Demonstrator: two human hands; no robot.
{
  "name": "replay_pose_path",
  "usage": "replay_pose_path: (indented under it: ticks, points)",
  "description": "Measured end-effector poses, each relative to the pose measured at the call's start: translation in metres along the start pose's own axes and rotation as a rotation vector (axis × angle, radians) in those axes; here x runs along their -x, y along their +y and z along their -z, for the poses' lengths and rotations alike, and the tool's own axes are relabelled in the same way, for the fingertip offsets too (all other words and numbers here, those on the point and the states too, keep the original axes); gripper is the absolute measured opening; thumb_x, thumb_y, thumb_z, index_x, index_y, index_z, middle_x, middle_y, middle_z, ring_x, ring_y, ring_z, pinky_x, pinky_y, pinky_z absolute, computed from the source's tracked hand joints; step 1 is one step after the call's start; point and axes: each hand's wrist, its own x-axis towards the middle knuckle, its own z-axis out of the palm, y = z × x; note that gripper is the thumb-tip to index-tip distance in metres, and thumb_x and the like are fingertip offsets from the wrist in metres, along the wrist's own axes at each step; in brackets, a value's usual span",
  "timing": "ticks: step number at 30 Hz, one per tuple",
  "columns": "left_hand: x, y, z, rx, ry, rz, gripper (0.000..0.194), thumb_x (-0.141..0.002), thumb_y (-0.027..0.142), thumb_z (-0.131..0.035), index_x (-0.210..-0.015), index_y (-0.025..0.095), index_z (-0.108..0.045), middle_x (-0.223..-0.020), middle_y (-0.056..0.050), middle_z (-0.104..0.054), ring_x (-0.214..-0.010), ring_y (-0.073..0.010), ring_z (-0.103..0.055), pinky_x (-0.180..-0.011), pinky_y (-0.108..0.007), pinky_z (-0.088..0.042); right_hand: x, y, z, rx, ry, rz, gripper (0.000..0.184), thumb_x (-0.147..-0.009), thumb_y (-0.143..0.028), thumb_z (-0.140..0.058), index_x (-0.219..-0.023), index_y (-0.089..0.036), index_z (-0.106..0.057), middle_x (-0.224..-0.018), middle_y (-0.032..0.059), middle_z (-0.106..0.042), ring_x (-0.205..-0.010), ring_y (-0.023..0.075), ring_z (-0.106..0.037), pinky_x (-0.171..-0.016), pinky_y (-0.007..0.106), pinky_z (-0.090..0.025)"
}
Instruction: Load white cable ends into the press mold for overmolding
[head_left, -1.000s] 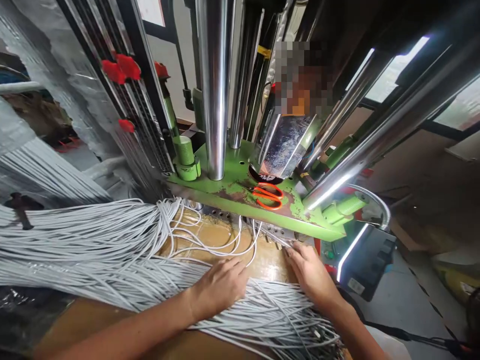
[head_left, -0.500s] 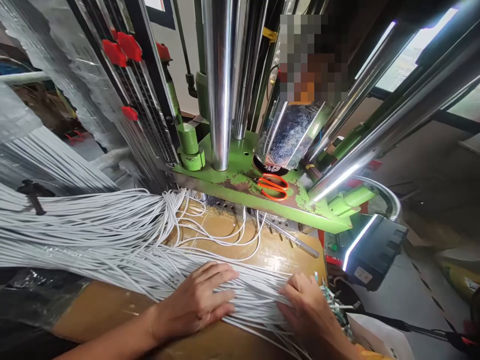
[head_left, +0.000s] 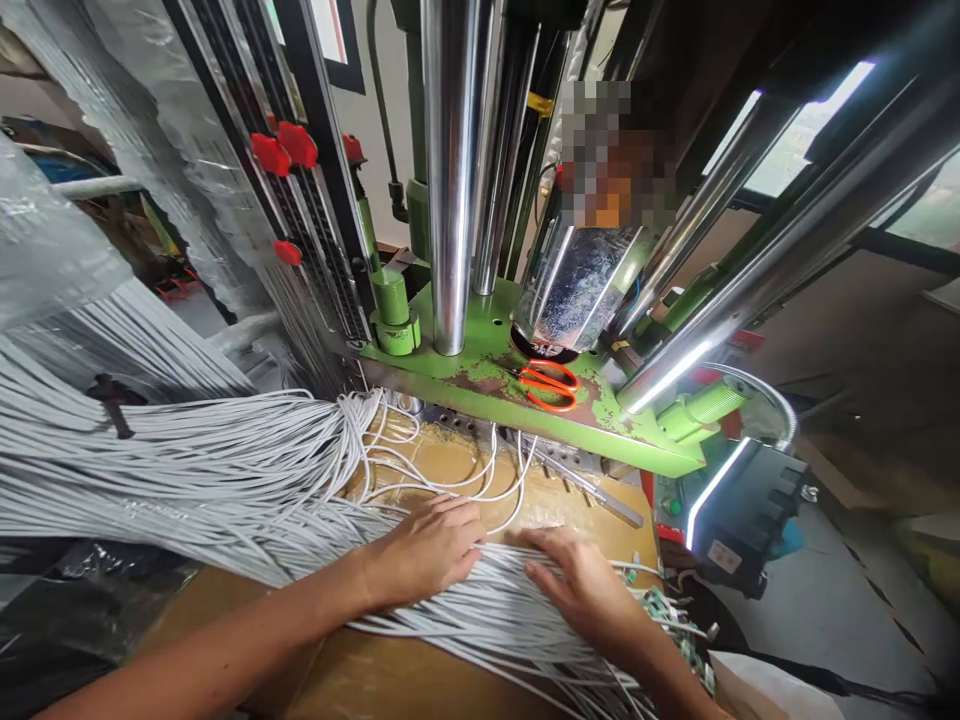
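Observation:
A thick bundle of white cables (head_left: 487,600) lies across the brown work surface, running from the left edge toward the lower right. On its far side rests my left hand (head_left: 431,548), fingers bent together over some cables; its fingertips are partly hidden. Farther right, my right hand (head_left: 581,580) lies over the same bundle with thumb and fingers apart. Small green and white cable ends (head_left: 671,610) show just beyond my right wrist. A few single cables (head_left: 517,490) loop from the bundle up to the machine's lower edge.
Ahead stands a green press plate (head_left: 480,385) with tall metal columns (head_left: 450,180). Orange-handled scissors (head_left: 551,385) lie on it. A metal bar (head_left: 592,485) sits below the plate. At right is a dark control box (head_left: 750,520); a co-worker, blurred out, is behind the machine.
My left hand has moved to the far edge of the bundle, its fingers now bent closer together. My right hand has shifted slightly left and away from me, fingers more stretched. The view has tilted slightly.

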Motion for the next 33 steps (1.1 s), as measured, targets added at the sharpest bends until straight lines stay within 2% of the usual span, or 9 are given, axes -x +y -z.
replay_pose_path:
  ticks: [5, 8, 12, 17, 20, 23, 27, 30, 33]
  points:
    - [-0.001, 0.001, 0.027, 0.424, 0.012, 0.229, 0.010, -0.085, 0.018, -0.050, -0.082, 0.016, -0.060, -0.076, 0.003, -0.058, -0.070, -0.0117, -0.051, -0.067, -0.021, -0.038, -0.014, -0.012, -0.014, 0.027, 0.066, 0.054, 0.037, -0.087, -0.027, -0.058, -0.123, -0.026, -0.059, -0.109, 0.0063, -0.069, -0.101, 0.0215, -0.064, -0.089, 0.034, -0.050]
    - [-0.001, 0.001, 0.043, 0.587, -0.039, 0.307, 0.025, -0.091, 0.031, -0.044, -0.081, 0.015, -0.061, -0.068, 0.003, -0.050, -0.065, -0.0109, -0.045, -0.060, -0.020, -0.034, -0.003, 0.016, -0.006, 0.219, 0.075, -0.012, 0.032, -0.088, -0.024, -0.049, -0.118, -0.025, -0.061, -0.094, 0.0065, -0.074, -0.087, 0.0252, -0.069, -0.074, 0.034, -0.053]
    - [-0.003, -0.004, 0.040, 0.647, -0.072, 0.364, 0.031, -0.092, 0.036, -0.042, -0.080, 0.015, -0.061, -0.066, 0.003, -0.051, -0.062, -0.0108, -0.045, -0.058, -0.021, -0.032, 0.030, 0.071, 0.013, 0.338, 0.098, -0.124, 0.030, -0.091, -0.024, -0.039, -0.106, -0.030, -0.064, -0.084, 0.0029, -0.075, -0.075, 0.0228, -0.071, -0.059, 0.028, -0.049]
    - [-0.012, -0.008, 0.020, 0.412, -0.056, 0.257, 0.017, -0.084, 0.027, -0.051, -0.081, 0.017, -0.065, -0.075, 0.000, -0.061, -0.071, -0.0151, -0.054, -0.064, -0.022, -0.036, 0.050, 0.088, 0.021, 0.437, 0.203, -0.094, 0.025, -0.092, -0.029, -0.041, -0.091, -0.030, -0.066, -0.078, 0.0011, -0.070, -0.072, 0.0187, -0.067, -0.061, 0.025, -0.047]
    - [-0.016, -0.006, 0.013, 0.211, -0.067, 0.150, 0.012, -0.077, 0.018, -0.055, -0.075, 0.018, -0.066, -0.080, -0.002, -0.065, -0.081, -0.0193, -0.059, -0.072, -0.025, -0.039, 0.041, 0.082, 0.019, 0.595, 0.188, -0.017, 0.021, -0.085, -0.023, -0.050, -0.094, -0.031, -0.067, -0.073, 0.0010, -0.067, -0.069, 0.0192, -0.065, -0.057, 0.025, -0.045]
    - [-0.018, -0.004, 0.014, 0.117, -0.117, 0.106, 0.018, -0.078, 0.015, -0.051, -0.068, 0.018, -0.065, -0.074, -0.003, -0.066, -0.074, -0.0188, -0.059, -0.069, -0.025, -0.040, 0.027, 0.076, 0.020, 0.652, 0.135, -0.024, 0.021, -0.082, -0.020, -0.053, -0.091, -0.031, -0.069, -0.075, 0.0017, -0.068, -0.070, 0.0202, -0.065, -0.059, 0.026, -0.046]
    - [-0.018, -0.006, 0.015, 0.147, -0.131, 0.093, 0.014, -0.079, 0.021, -0.057, -0.075, 0.018, -0.070, -0.079, -0.003, -0.069, -0.076, -0.0186, -0.062, -0.069, -0.025, -0.042, 0.013, 0.059, 0.017, 0.438, 0.060, -0.021, 0.022, -0.085, -0.020, -0.050, -0.089, -0.030, -0.069, -0.085, 0.0028, -0.068, -0.083, 0.0200, -0.066, -0.069, 0.027, -0.051]
    - [-0.015, -0.009, 0.009, 0.135, -0.118, 0.077, 0.014, -0.080, 0.026, -0.062, -0.086, 0.020, -0.073, -0.084, -0.003, -0.071, -0.080, -0.0195, -0.065, -0.071, -0.025, -0.045, 0.002, 0.049, 0.003, 0.256, 0.022, 0.089, 0.020, -0.086, -0.021, -0.050, -0.087, -0.027, -0.069, -0.087, 0.0030, -0.068, -0.084, 0.0172, -0.067, -0.073, 0.023, -0.053]
    - [-0.012, -0.009, -0.001, 0.034, -0.100, 0.024, 0.018, -0.076, 0.021, -0.064, -0.092, 0.018, -0.072, -0.088, -0.004, -0.071, -0.080, -0.0198, -0.066, -0.071, -0.025, -0.048, -0.012, 0.051, -0.014, 0.247, 0.025, 0.206, 0.018, -0.082, -0.019, -0.058, -0.091, -0.030, -0.070, -0.085, 0.0008, -0.070, -0.080, 0.0160, -0.068, -0.072, 0.020, -0.054]
